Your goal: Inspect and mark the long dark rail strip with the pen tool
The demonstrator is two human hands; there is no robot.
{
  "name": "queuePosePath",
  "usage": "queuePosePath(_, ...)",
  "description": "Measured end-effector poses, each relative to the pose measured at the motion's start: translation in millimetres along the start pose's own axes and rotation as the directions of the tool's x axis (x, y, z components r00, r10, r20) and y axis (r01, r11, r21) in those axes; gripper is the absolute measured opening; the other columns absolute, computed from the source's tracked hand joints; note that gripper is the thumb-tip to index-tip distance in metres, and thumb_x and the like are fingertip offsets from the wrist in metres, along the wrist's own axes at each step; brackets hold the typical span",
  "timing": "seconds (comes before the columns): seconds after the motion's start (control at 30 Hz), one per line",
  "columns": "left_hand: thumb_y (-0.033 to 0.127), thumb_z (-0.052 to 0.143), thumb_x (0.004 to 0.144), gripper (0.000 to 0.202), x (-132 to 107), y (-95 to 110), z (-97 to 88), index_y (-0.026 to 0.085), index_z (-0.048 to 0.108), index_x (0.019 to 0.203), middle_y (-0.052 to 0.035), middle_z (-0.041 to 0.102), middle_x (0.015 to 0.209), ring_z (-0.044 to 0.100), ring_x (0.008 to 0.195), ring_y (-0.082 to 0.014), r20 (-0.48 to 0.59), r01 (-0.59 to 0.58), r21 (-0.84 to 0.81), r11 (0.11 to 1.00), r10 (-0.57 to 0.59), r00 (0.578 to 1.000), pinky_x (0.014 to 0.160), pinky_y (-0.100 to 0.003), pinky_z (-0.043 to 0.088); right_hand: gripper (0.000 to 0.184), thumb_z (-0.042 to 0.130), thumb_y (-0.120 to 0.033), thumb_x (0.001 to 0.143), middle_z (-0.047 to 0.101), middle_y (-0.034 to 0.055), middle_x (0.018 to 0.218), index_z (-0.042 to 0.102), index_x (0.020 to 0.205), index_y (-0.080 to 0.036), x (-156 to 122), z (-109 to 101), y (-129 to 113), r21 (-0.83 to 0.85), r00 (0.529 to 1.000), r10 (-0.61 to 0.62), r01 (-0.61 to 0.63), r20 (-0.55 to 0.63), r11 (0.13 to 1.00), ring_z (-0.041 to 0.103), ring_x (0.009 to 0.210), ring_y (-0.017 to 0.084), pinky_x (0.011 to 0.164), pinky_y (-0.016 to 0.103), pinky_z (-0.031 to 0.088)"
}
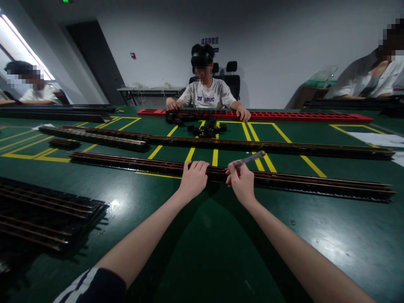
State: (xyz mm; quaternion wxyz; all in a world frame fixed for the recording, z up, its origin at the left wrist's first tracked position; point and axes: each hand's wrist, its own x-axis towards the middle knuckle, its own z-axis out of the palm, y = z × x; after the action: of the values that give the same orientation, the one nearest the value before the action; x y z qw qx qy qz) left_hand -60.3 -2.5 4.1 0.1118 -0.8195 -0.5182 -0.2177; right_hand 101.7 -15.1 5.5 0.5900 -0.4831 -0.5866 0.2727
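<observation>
A long dark rail lies across the green table in front of me. My left hand rests on it with the fingers curled over its top edge. Just to the right, my right hand is closed on a thin pen-like tool with a clear handle, whose tip points down at the rail beside my fingers.
More long dark rails lie farther back, and a stack of them sits at the left. A red rail and small black parts lie before a person seated opposite. Other people sit at the far left and right.
</observation>
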Motion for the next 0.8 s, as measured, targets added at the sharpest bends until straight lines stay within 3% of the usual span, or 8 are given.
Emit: queuePosePath(0.8, 0.004, 0.036, 0.081, 0.041, 0.5, -6.4, 0.1, 0.019, 0.061, 0.109, -0.0065, 0.066, 0.113, 0.056, 0.11, -0.0224, -0.036, 0.003, -0.058, 0.998, -0.006, 0.999, 0.101, -0.047, 0.033, 0.041, 0.049, -0.057, 0.083, 0.06, 0.0024, 0.065, 0.052, 0.081, -0.017, -0.7, 1.4, -1.4, -0.001, 0.999, -0.012, 0.012, 0.041, 1.0, 0.055, 0.041, 0.012, 0.034, 0.023, 0.046)
